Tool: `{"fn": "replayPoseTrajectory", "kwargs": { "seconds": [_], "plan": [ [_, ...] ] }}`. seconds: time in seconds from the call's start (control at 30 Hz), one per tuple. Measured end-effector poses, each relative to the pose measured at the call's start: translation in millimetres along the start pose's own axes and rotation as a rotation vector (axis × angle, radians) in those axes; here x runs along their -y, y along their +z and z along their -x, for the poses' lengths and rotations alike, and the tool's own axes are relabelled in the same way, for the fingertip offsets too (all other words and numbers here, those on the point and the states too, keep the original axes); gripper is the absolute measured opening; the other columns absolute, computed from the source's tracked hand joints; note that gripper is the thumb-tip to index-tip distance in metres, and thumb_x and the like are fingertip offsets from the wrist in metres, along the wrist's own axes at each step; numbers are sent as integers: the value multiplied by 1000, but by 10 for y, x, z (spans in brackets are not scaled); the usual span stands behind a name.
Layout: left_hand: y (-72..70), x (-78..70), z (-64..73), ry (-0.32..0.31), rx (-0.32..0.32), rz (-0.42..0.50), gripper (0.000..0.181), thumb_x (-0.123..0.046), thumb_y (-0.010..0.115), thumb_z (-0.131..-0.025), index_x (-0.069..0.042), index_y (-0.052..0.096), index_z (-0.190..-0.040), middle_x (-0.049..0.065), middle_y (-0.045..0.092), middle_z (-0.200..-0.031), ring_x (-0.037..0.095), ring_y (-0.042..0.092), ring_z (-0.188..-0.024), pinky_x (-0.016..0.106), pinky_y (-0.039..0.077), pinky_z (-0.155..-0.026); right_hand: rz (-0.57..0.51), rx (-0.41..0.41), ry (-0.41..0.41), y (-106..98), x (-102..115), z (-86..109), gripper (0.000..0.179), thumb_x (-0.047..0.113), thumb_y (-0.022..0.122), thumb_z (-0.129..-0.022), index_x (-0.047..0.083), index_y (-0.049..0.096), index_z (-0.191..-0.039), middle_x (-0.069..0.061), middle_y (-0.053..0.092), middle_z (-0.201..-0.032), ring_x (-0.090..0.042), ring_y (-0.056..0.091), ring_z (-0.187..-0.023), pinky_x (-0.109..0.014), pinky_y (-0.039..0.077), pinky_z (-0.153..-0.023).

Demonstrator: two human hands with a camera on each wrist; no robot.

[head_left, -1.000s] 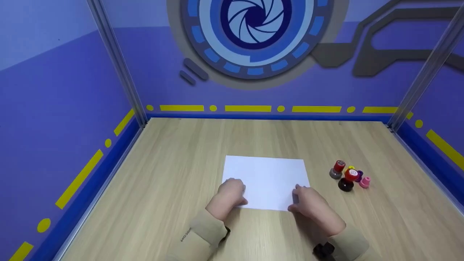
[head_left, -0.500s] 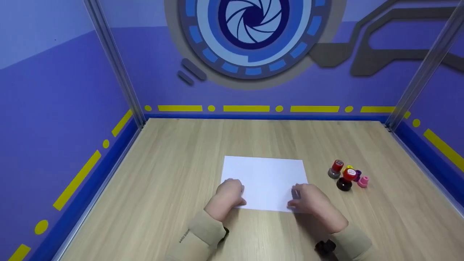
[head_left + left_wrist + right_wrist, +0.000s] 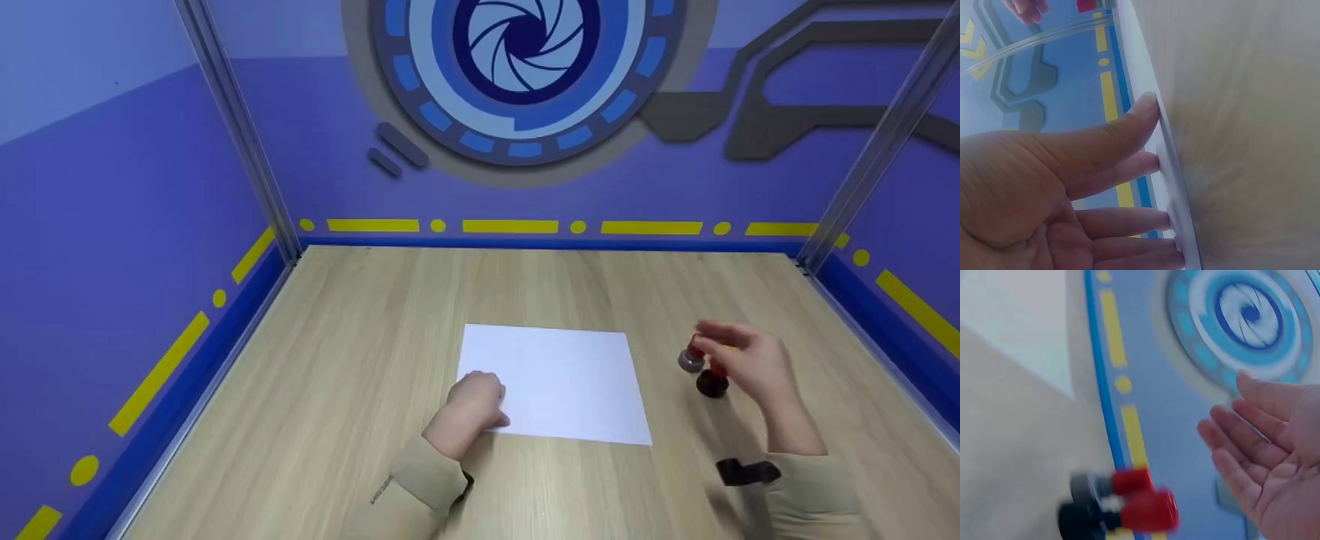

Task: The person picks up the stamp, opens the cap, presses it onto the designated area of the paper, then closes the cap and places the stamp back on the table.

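White rectangular paper sheet (image 3: 574, 386) lies under the left hand (image 3: 474, 399): extended fingertips resting, no pinch seen. Right hand (image 3: 754, 367), loosely open, holding nothing, has moved from sheet to beside 2 red-handled stamps, 1 grey-based (image 3: 691, 361), 1 black-based (image 3: 712, 385), on the wood-grain table (image 3: 375, 330); work apparently turns stampward.

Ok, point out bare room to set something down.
Bare tabletop lies between the left hand and left wall, and between the paper and back wall. Crowded: right of the paper, where the right hand hangs by the red-topped stamps.
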State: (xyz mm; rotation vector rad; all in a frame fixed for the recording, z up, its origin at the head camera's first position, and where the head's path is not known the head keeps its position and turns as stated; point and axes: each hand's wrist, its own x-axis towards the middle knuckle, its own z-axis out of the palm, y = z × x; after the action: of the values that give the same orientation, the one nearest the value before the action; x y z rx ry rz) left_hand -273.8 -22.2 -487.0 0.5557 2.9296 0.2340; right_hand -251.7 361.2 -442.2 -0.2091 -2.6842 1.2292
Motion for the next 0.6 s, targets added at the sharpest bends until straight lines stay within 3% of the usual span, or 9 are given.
{"fn": "replayPoseTrajectory", "kwargs": {
  "seconds": [0.03, 0.13, 0.2, 0.3, 0.37, 0.47, 0.6],
  "plan": [
    [-2, 2, 0, 4, -2, 1, 42, -29, 88, -82, -7, 55, -67, 4, 61, -76, 23, 61, -84, 37, 59, -84, 10, -8, 38, -65, -46, -12, 59, 48, 66, -99, 9, 62, -142, -22, 64, -140, -14, 68, -106, -20, 57, -73],
    [3, 5, -4, 10, -11, -2, 50, -28, 88, -81, -9, 46, -62, 1, 52, -69, 19, 53, -75, 35, 57, -80, 35, 27, 119, -218, -182, -42, 70, 53, 62, -99, 7, 51, -151, -27, 52, -151, -43, 59, -125, -41, 61, -91],
    [11, 6, -7, 8, -16, 5, 53, -28, 89, -81, -10, 42, -62, 0, 46, -67, 18, 47, -72, 35, 55, -77, 53, 75, 130, -283, -263, -61, 73, 51, 61, -100, 3, 45, -154, -31, 46, -154, -50, 49, -136, -55, 53, -105],
    [20, 8, -16, 0, -16, 13, 55, -27, 89, -81, -10, 40, -62, -1, 41, -66, 17, 42, -70, 35, 52, -74, 80, 141, 117, -322, -344, -83, 77, 48, 64, -100, -2, 41, -154, -34, 44, -153, -52, 47, -137, -65, 43, -111],
    [29, 13, -23, -5, -17, 20, 54, -27, 89, -81, -10, 40, -63, -1, 41, -67, 17, 42, -71, 35, 51, -74, 93, 165, 102, -319, -383, -94, 79, 48, 67, -98, -4, 42, -153, -35, 47, -151, -51, 51, -134, -60, 48, -108],
    [40, 16, -24, -17, -14, 26, 52, -26, 89, -81, -10, 43, -64, 0, 43, -68, 17, 42, -71, 35, 52, -74, 93, 183, 98, -290, -435, -106, 79, 44, 72, -96, -5, 45, -151, -34, 52, -147, -43, 62, -124, -36, 60, -94],
    [41, 6, -24, -27, -18, 35, 46, -26, 90, -80, -8, 50, -66, 2, 52, -71, 18, 46, -73, 35, 53, -74, 77, 198, 114, -252, -493, -128, 76, 37, 78, -93, -6, 48, -148, -33, 58, -141, -27, 68, -110, -16, 56, -74]
  ]
}}
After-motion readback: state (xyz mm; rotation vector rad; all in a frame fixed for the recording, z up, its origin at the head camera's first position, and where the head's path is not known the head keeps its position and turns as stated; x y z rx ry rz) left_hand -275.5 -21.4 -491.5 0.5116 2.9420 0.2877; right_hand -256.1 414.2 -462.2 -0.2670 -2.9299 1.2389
